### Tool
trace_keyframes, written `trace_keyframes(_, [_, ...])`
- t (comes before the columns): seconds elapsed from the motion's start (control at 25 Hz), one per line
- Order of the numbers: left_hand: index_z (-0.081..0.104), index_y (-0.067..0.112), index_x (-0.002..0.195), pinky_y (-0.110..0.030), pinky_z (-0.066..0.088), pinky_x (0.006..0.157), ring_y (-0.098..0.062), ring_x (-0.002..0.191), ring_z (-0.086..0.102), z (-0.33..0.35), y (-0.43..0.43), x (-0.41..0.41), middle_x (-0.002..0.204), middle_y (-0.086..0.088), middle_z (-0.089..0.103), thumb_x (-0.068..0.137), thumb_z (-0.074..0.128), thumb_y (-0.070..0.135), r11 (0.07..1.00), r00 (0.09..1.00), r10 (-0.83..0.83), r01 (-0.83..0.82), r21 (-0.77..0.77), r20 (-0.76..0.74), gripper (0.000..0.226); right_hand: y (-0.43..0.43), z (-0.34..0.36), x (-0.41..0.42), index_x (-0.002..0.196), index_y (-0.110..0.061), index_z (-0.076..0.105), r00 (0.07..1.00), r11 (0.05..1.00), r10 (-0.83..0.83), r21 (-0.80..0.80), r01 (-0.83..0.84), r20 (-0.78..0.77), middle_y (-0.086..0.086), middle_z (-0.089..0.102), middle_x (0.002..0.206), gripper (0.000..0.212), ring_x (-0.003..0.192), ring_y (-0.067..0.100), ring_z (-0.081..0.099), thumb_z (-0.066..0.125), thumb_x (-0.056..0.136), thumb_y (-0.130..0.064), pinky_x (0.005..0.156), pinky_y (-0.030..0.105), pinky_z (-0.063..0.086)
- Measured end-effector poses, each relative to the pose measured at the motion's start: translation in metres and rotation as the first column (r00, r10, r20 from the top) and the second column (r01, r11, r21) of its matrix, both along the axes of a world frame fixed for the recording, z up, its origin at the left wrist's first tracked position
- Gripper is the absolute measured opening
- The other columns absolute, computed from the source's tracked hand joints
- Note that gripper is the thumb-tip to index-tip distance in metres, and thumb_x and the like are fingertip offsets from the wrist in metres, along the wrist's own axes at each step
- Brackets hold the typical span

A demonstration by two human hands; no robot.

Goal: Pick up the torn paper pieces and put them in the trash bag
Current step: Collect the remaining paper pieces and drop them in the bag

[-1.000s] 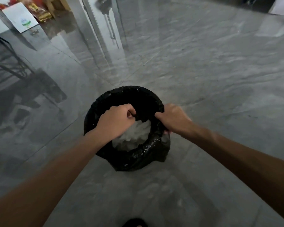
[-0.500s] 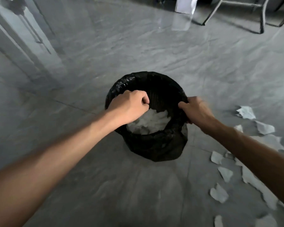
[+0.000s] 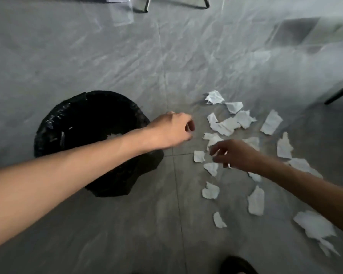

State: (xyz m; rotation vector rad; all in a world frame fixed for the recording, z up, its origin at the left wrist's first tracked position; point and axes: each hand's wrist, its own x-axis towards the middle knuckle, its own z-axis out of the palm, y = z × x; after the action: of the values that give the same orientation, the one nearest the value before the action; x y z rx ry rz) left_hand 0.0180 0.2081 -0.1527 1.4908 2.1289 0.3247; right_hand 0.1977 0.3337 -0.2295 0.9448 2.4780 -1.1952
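Note:
A black trash bag (image 3: 71,119) stands open on the grey floor at the left, with a bit of white paper showing inside. Several torn white paper pieces (image 3: 226,125) lie scattered on the floor to its right. My left hand (image 3: 172,129) hovers just past the bag's right rim, fingers loosely curled, holding nothing that I can see. My right hand (image 3: 234,155) is spread over the near pieces, fingers apart and pointing left, close above a small scrap (image 3: 198,156). My left forearm crosses in front of the bag and hides part of its mouth.
Dark metal chair legs (image 3: 176,2) stand at the top of the view, and another dark leg (image 3: 339,93) at the right edge. A dark shoe (image 3: 238,265) shows at the bottom. The floor is glossy grey tile (image 3: 107,56).
Both hands have let go of the bag's rim and moved right toward the paper. The view has swung right, so the scattered pieces now fill the right side.

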Motion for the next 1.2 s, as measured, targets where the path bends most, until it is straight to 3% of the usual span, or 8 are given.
trace_keyframes(0.12, [0.061, 0.02, 0.113, -0.028, 0.049, 0.081, -0.021, 0.097, 0.061, -0.022, 0.028, 0.024, 0.111, -0.002, 0.067, 0.085, 0.058, 0.027, 0.971, 0.978, -0.206, 0.201, -0.129, -0.027, 0.029, -0.011, -0.042, 0.048, 0.096, -0.031, 0.066, 0.993, 0.989, 0.057, 0.133, -0.071, 0.104, -0.01, 0.066, 0.088, 0.021, 0.074, 0.008, 0.065, 0.073, 0.076, -0.031, 0.064, 0.017, 0.047])
trace_keyframes(0.32, [0.058, 0.024, 0.114, -0.033, 0.049, 0.079, -0.022, 0.099, 0.06, -0.077, 0.051, 0.033, 0.117, -0.004, 0.064, 0.082, 0.06, 0.026, 0.958, 0.969, -0.241, 0.23, -0.173, -0.049, 0.032, -0.049, -0.115, 0.06, 0.117, -0.032, 0.053, 0.988, 0.968, 0.112, 0.211, -0.134, 0.11, -0.003, 0.052, 0.124, 0.044, 0.097, 0.024, 0.062, 0.068, 0.076, -0.031, 0.074, 0.032, 0.048])
trace_keyframes(0.48, [0.048, 0.026, 0.124, -0.036, 0.045, 0.084, -0.029, 0.113, 0.055, -0.146, 0.048, 0.043, 0.13, -0.008, 0.054, 0.083, 0.062, 0.035, 0.961, 0.982, -0.177, 0.159, -0.225, -0.064, 0.045, -0.051, -0.13, 0.065, 0.095, -0.019, 0.063, 0.998, 0.977, 0.06, 0.207, -0.056, -0.017, 0.002, 0.063, 0.101, 0.015, 0.088, 0.023, 0.064, 0.064, 0.08, -0.018, 0.069, 0.028, 0.046])
trace_keyframes(0.6, [0.045, 0.029, 0.126, -0.043, 0.048, 0.088, -0.032, 0.112, 0.053, -0.184, 0.045, 0.054, 0.13, -0.009, 0.046, 0.081, 0.06, 0.052, 0.971, 0.992, -0.082, 0.057, -0.233, -0.1, 0.053, -0.041, -0.119, 0.091, 0.085, -0.017, 0.065, 0.99, 0.985, -0.027, 0.165, 0.05, -0.138, 0.001, 0.065, 0.089, 0.011, 0.08, 0.018, 0.064, 0.067, 0.075, -0.012, 0.066, 0.023, 0.044])
trace_keyframes(0.76, [0.05, 0.028, 0.115, -0.046, 0.051, 0.085, -0.033, 0.108, 0.051, -0.203, 0.046, 0.075, 0.122, -0.01, 0.045, 0.074, 0.06, 0.063, 0.99, 0.989, 0.08, -0.093, -0.104, -0.122, 0.055, -0.075, -0.114, 0.124, 0.081, -0.019, 0.067, 0.952, 0.947, 0.262, 0.234, -0.221, -0.158, -0.001, 0.066, 0.101, 0.01, 0.09, 0.017, 0.062, 0.069, 0.071, -0.019, 0.073, 0.024, 0.046])
trace_keyframes(0.96, [0.055, 0.018, 0.095, -0.038, 0.05, 0.073, -0.031, 0.09, 0.058, -0.207, 0.049, 0.087, 0.1, -0.01, 0.053, 0.087, 0.06, 0.032, 0.997, 0.993, 0.067, -0.064, 0.042, -0.095, 0.017, -0.089, -0.134, 0.116, 0.081, -0.008, 0.063, 0.879, 0.873, 0.452, 0.274, -0.403, -0.15, 0.011, 0.065, 0.094, 0.011, 0.086, 0.029, 0.061, 0.059, 0.08, -0.018, 0.077, 0.034, 0.048])
trace_keyframes(1.08, [0.056, 0.013, 0.085, -0.039, 0.051, 0.072, -0.029, 0.084, 0.06, -0.206, 0.046, 0.087, 0.093, -0.01, 0.061, 0.089, 0.06, 0.023, 0.998, 0.999, 0.021, -0.02, 0.057, -0.026, 0.011, -0.085, -0.136, 0.124, 0.082, -0.009, 0.065, 0.955, 0.963, 0.232, 0.18, -0.2, -0.182, 0.01, 0.067, 0.084, 0.009, 0.08, 0.028, 0.064, 0.063, 0.074, -0.011, 0.069, 0.028, 0.043])
trace_keyframes(1.2, [0.059, 0.013, 0.084, -0.037, 0.053, 0.07, -0.026, 0.08, 0.062, -0.199, 0.045, 0.09, 0.089, -0.009, 0.067, 0.087, 0.065, 0.019, 0.993, 1.0, 0.01, -0.011, 0.12, 0.015, 0.009, -0.057, -0.132, 0.145, 0.099, -0.024, 0.06, 0.908, 0.912, -0.342, 0.148, 0.383, -0.243, -0.007, 0.064, 0.075, 0.029, 0.067, 0.011, 0.059, 0.068, 0.072, -0.016, 0.061, 0.015, 0.038])
